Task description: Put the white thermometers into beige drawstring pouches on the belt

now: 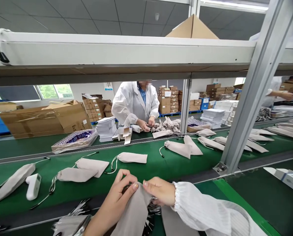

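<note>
A light grey fabric pouch (134, 213) hangs between my two hands at the bottom middle. My left hand (120, 193) pinches its top edge between thumb and fingers. On the right side of the same edge, my right hand (160, 191) is closed, its thumb on the cloth and its other fingers partly hidden behind. Below my right hand lie dark and white cord ends, and another grey pouch (177, 223) is flat on the surface. More pouches with cords (69, 226) are bunched at the lower left.
Several drawstring pouches (133, 157) and a white handheld device (33, 186) lie on the green belt (87, 193). A metal post (253, 88) rises at the right, under a shelf beam (122, 49). Across the belt, a person in white (134, 101) handles items beside paper stacks (106, 128).
</note>
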Available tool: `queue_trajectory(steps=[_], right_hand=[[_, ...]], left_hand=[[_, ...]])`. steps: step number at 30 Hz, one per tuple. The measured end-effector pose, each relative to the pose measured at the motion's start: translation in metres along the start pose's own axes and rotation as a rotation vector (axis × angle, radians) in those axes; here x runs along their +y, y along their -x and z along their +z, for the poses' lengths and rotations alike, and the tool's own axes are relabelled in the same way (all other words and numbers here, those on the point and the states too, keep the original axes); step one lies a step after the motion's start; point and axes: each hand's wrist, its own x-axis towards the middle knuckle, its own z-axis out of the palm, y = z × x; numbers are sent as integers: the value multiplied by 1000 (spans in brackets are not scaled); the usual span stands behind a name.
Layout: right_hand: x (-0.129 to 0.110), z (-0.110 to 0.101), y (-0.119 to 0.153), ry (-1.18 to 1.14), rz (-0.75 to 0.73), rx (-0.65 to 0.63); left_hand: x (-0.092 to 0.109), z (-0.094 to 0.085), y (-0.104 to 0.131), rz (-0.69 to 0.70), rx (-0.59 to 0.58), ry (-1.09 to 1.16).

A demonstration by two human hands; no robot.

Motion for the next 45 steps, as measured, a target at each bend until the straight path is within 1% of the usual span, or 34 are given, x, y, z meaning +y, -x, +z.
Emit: queue_trajectory(steps=[2, 4, 5, 6, 7, 8, 9, 11, 12, 13, 14, 15, 16, 17, 18, 20, 22, 23, 24, 25, 26, 27, 28, 29, 31, 32, 33, 34, 36, 38, 40, 42, 43, 45], right_hand=[[4, -28, 1, 231, -143, 279], [9, -63, -1, 389, -222, 554], [13, -77, -1, 420, -219, 641], [16, -86, -2, 434, -198, 689], [18, -87, -3, 412, -170, 676], [20, -80, -3, 352, -146, 583], [20, -64, -3, 263, -131, 420], [16, -19, -2, 16, -154, 31], [11, 4, -1, -102, -191, -121], [4, 21, 1, -172, -228, -194], [-4, 31, 2, -162, -239, -139], [-11, 31, 3, -109, -225, -20], [-16, 22, 3, 8, -155, 165], [-18, 5, 3, 181, -39, 447], [-17, -18, 2, 240, 14, 590], [-5, -66, -1, 323, 98, 700], [10, -99, -4, 394, 205, 765], [17, -106, -6, 441, 244, 797], [21, -106, -6, 520, 257, 826], [23, -98, -6, 630, 228, 838], [22, -83, -3, 752, 154, 814], [19, -62, 1, 865, 40, 741], [15, -37, 8, 953, -95, 624], [10, -9, 16, 990, -242, 462], [5, 45, 35, 990, -442, 162], [6, 68, 44, 1003, -507, 55], [8, 84, 52, 1012, -517, 13], [12, 94, 59, 1024, -517, -15], [22, 94, 68, 1043, -486, -24], [30, 77, 75, 1063, -474, -47], [33, 55, 79, 1086, -459, -78], [35, 38, 84, 1099, -434, -103], [36, 32, 86, 1100, -422, -112], [37, 23, 90, 1093, -397, -126]], left_hand=[[7, -4, 5, -86, -71, 5], [16, -8, 11, -207, -229, 89], [20, -10, 13, -274, -325, 166], [25, -11, 15, -327, -394, 255], [29, -12, 15, -363, -402, 341], [32, -13, 15, -375, -342, 413], [35, -13, 14, -357, -236, 469], [41, -11, 12, -240, -30, 519], [43, -11, 12, -175, 16, 513], [47, -11, 13, -118, 20, 488], [50, -13, 15, -71, 2, 441], [52, -16, 18, -34, -13, 366], [54, -22, 22, -10, -19, 259], [54, -30, 27, 1, -16, 130], [52, -40, 33, -3, -11, -6], [40, -62, 49, -76, -39, -256], [21, -80, 69, -206, -114, -428], [10, -86, 81, -275, -152, -484], [-1, -90, 92, -334, -187, -525], [-11, -91, 102, -377, -212, -552], [-21, -90, 111, -402, -222, -562], [-29, -87, 119, -411, -220, -555], [-37, -82, 125, -406, -203, -549], [-42, -77, 130, -387, -169, -558], [-48, -66, 135, -331, -93, -628], [-49, -63, 136, -306, -76, -671], [-49, -61, 135, -292, -82, -703], [-48, -62, 134, -293, -110, -715], [-41, -67, 129, -339, -229, -677], [-28, -78, 122, -385, -352, -603], [-8, -89, 115, -371, -418, -535], [15, -95, 107, -288, -399, -488], [25, -94, 103, -231, -375, -469], [36, -80, 92, -104, -335, -431]])
